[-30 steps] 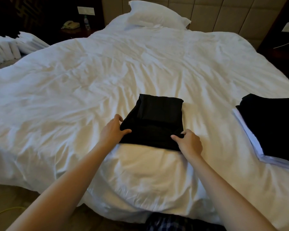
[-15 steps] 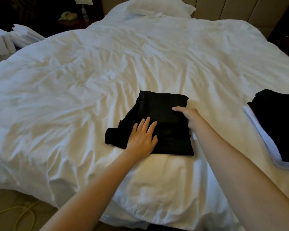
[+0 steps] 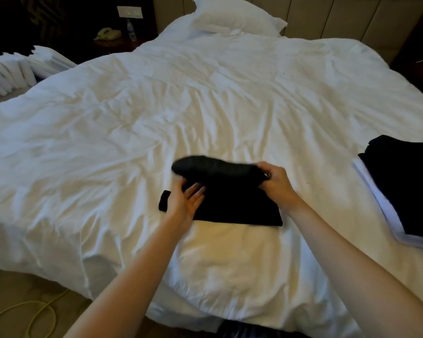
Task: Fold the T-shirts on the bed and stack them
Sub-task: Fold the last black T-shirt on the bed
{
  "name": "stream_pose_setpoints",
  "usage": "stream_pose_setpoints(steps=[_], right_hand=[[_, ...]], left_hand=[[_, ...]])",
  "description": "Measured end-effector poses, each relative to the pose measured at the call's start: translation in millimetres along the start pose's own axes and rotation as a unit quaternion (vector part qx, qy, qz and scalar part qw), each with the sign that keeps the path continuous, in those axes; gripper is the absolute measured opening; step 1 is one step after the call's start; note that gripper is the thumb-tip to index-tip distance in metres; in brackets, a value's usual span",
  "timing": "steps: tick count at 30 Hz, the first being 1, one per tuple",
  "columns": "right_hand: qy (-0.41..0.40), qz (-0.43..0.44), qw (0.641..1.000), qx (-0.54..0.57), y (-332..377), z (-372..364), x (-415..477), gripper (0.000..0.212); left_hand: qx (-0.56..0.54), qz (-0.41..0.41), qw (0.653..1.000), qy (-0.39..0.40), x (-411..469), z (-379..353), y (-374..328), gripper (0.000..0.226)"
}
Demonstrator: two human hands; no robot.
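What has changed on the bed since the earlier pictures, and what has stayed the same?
The right hand has gripped the far edge of the black T-shirt and lifted it toward the person. The left hand, lying flat on the shirt before, now touches the raised fold with straight fingers. The shirt's near half stays on the bed; the stack at the right is unchanged.

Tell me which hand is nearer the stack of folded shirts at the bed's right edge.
Right. The right hand grips the black T-shirt by its lifted fold, on the side toward the stack. The left hand, fingers straight, touches the shirt's opposite side, farther away.
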State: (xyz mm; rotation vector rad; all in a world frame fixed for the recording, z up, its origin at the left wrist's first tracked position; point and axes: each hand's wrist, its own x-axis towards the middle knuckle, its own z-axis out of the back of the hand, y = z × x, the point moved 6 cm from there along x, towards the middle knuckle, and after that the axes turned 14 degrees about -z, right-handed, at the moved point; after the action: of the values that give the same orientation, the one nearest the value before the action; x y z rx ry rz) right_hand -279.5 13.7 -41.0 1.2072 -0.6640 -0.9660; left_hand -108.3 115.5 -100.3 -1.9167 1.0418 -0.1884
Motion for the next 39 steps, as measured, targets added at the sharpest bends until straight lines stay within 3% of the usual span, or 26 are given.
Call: stream_pose_setpoints(steps=[3,5,8,11,13,15,17,20,22,26,29,31,35,39], right_hand=[[0.009,0.005,0.989,-0.147,-19.6,-4.5,-17.6,0.060],[0.008,-0.016,0.980,-0.197,-34.6,-0.1,-25.2,0.067],[0.014,-0.047,0.978,-0.204,-46.4,7.8,-30.1,0.074],[-0.018,-0.069,0.971,-0.230,-36.7,7.0,-33.0,0.070],[-0.132,-0.099,0.967,-0.195,-29.4,14.8,-35.6,0.056],[-0.246,-0.190,0.947,-0.083,-36.7,24.6,-42.8,0.034],[-0.227,-0.301,0.926,-0.034,-50.3,18.6,-49.8,0.020],[-0.166,-0.350,0.922,-0.022,-53.1,11.1,-58.3,0.037],[-0.152,-0.364,0.919,0.011,-52.3,10.8,-64.6,0.042],[-0.067,-0.407,0.905,0.105,-52.4,-3.6,-77.0,0.032],[-0.081,-0.363,0.919,0.132,-42.1,-4.6,-65.7,0.026],[-0.134,-0.305,0.938,0.100,-32.9,2.4,-49.2,0.030],[-0.193,-0.291,0.936,-0.040,-39.7,-1.7,-35.9,0.045],[-0.243,-0.230,0.928,-0.164,-29.1,-5.8,-31.8,0.037]], left_hand=[[-0.076,0.095,0.992,0.023,-1.3,8.5,-3.9,0.064],[-0.065,0.111,0.991,0.046,-3.3,14.8,-9.4,0.064],[0.160,0.073,0.980,0.093,-4.9,21.8,-17.0,0.039],[0.356,-0.002,0.926,0.125,-4.5,20.5,-23.6,0.057],[0.395,-0.039,0.909,0.127,-6.8,16.1,-27.0,0.059],[0.365,-0.010,0.924,0.116,-7.4,14.1,-25.2,0.055],[0.310,0.080,0.941,0.106,-10.8,11.3,-21.3,0.045],[0.324,0.141,0.926,0.134,-10.5,2.6,-24.3,0.059],[0.389,0.112,0.903,0.143,-1.9,-1.6,-26.5,0.078],[0.414,0.021,0.896,0.157,2.8,-15.5,-25.3,0.042],[0.364,-0.031,0.922,0.131,9.4,-14.1,-22.7,0.043],[0.344,-0.082,0.930,0.103,14.3,-13.1,-26.3,0.047],[0.466,-0.179,0.864,0.067,19.7,-10.1,-31.0,0.050],[0.505,-0.231,0.831,0.030,20.6,-10.3,-33.6,0.036]])
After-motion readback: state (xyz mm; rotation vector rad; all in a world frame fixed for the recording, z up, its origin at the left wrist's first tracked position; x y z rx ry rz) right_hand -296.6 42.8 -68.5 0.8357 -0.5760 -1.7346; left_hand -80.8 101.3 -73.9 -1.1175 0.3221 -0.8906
